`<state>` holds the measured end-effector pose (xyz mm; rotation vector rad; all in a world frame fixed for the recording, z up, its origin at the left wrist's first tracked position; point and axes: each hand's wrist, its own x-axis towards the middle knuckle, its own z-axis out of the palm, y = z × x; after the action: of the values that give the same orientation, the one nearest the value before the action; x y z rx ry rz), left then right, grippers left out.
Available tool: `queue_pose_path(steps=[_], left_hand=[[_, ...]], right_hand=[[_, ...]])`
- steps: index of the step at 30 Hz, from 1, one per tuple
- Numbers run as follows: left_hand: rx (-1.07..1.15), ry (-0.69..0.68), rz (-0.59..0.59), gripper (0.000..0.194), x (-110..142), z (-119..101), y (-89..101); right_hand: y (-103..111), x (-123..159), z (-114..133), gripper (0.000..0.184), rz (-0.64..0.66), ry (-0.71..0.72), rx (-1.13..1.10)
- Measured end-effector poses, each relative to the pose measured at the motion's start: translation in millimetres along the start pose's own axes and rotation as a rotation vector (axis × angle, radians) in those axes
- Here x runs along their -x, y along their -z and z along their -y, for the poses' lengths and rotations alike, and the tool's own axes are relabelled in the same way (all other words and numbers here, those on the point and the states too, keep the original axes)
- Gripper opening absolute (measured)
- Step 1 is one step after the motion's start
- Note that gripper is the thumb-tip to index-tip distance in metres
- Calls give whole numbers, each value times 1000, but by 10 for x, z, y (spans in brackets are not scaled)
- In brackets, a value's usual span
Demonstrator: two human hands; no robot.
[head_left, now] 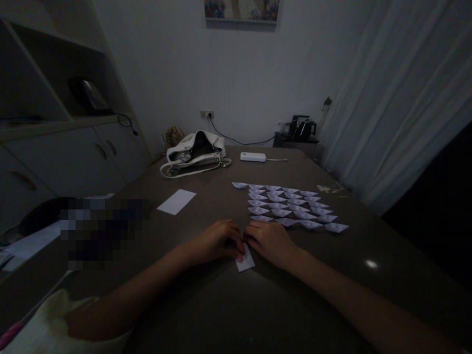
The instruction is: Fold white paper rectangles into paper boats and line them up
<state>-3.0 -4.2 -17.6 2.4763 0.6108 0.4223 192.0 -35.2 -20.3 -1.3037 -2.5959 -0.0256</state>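
A small folded piece of white paper (246, 262) lies on the dark table between my two hands. My left hand (220, 241) is closed on its left side, with a thumb or fingertip pressed on the paper. From the other side my right hand (271, 243) curls its fingers in at the paper's far end, close against the left fingertips. The far part of the paper is hidden under the fingers. Just beyond my right hand stand several rows of folded white paper boats (295, 209).
Flat white sheets (177, 201) lie to the left. Toward the back are a white handbag (197, 152) and a white power bank (252, 157) with a strap. Paper scraps (324, 189) lie at the right edge. A black kettle (305, 129) stands behind the table (206, 314).
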Motion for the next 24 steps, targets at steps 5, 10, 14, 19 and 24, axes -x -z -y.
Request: queue_pose_path(steps=[5, 10, 14, 19, 24], left_hand=[[-2, 0, 10, 12, 12, 12, 0], [-8, -4, 11, 14, 11, 29, -10], [-14, 10, 6, 15, 6, 18, -6], [-27, 27, 21, 14, 9, -6, 10], [-28, 32, 29, 17, 12, -5, 15]], right_hand=[[17, 36, -40, 7, -19, 20, -77], [15, 47, -42, 7, -4, 40, -55], [8, 22, 0, 9, -7, -19, -15], [27, 34, 1, 10, -1, 18, -26], [148, 90, -39, 6, 41, 144, -68]])
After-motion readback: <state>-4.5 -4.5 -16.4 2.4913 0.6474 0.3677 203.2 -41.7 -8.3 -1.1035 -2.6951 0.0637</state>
